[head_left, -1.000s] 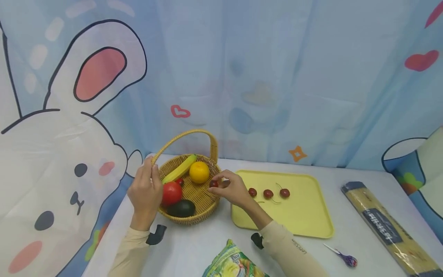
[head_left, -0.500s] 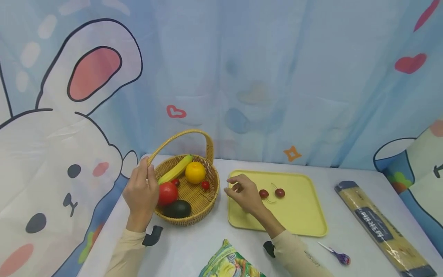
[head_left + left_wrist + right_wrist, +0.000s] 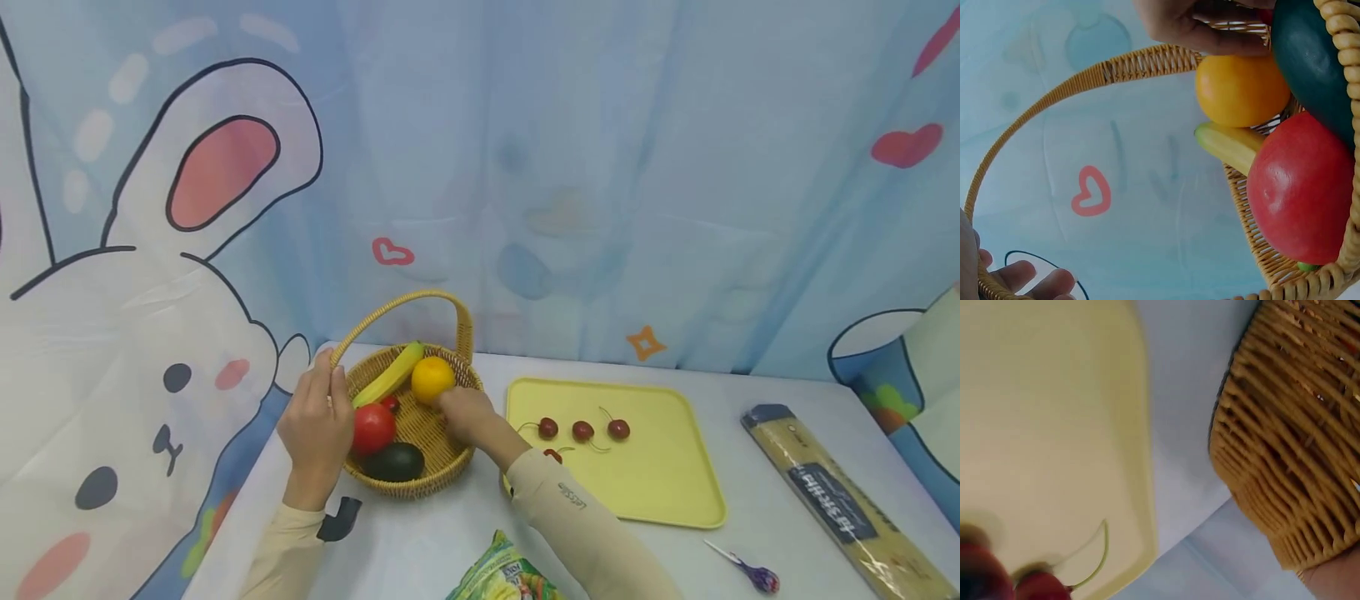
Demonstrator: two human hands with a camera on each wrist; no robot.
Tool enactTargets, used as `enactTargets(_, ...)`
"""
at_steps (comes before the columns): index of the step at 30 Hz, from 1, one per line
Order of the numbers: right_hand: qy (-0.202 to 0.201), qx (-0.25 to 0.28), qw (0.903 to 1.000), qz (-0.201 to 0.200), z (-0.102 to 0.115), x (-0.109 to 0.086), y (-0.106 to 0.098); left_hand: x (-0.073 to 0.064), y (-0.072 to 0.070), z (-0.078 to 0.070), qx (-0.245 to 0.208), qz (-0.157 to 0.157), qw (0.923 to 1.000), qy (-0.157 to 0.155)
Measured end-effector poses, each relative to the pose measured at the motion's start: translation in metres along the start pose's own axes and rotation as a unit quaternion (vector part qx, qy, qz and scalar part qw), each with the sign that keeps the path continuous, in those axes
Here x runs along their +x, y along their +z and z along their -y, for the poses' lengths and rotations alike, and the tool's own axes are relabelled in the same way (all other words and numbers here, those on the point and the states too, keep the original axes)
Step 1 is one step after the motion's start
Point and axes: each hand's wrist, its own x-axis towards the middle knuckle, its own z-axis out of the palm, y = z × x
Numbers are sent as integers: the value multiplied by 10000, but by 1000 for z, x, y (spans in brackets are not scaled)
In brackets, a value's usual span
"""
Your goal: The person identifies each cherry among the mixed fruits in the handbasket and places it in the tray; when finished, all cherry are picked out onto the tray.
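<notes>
In the head view my left hand [image 3: 318, 425] grips the left side of the wicker basket's handle [image 3: 465, 333]. The basket [image 3: 411, 487] holds a banana [image 3: 388, 375], an orange [image 3: 432, 381], a red tomato-like fruit [image 3: 372, 428], a dark green avocado [image 3: 393, 462] and a small red cherry [image 3: 391, 403]. My right hand [image 3: 467, 414] reaches inside, right of the orange, its fingertips hidden in the head view. From the left wrist view, another cherry [image 3: 1265, 15] shows as a red patch between those fingers, beside the avocado.
Several stemmed cherries [image 3: 582, 431] lie on the yellow tray [image 3: 645, 492], right of the basket. A lollipop [image 3: 750, 571] and a long pasta pack [image 3: 832, 500] lie farther right. A green printed bag [image 3: 501, 575] is at the front. Behind hangs a printed curtain [image 3: 570, 167].
My right hand moved from the basket to over the tray's left side, fingers spread, then back into the basket, now covering the cherry by the orange. My left hand stays on the handle.
</notes>
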Motion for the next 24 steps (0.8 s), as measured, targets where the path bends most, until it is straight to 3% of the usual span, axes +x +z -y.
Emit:
enactTargets(4,109,70,9999,11,0,-1,3,-2,0,0,29,49,9999,106)
enactTargets(7,38,709,9973,-163,-4,-1,4,-3,0,0,32,97,9999,66)
enactTargets(9,-78,1313,9906,-372,-7,-2,4,-3,-1,0,21,90,10000,7)
enactTargets(16,-368,2905,9511,-978,-18,-8,4,-4,-1,1,-42,-34,10000,-28)
enactTargets(22,-426,3617,9181,-1565,-30,-28,1,-1,-1,0,-33,-33,10000,24)
enactTargets(24,-413,3923,9028,-1714,-35,-36,-1,0,-1,0,-13,-62,10000,77)
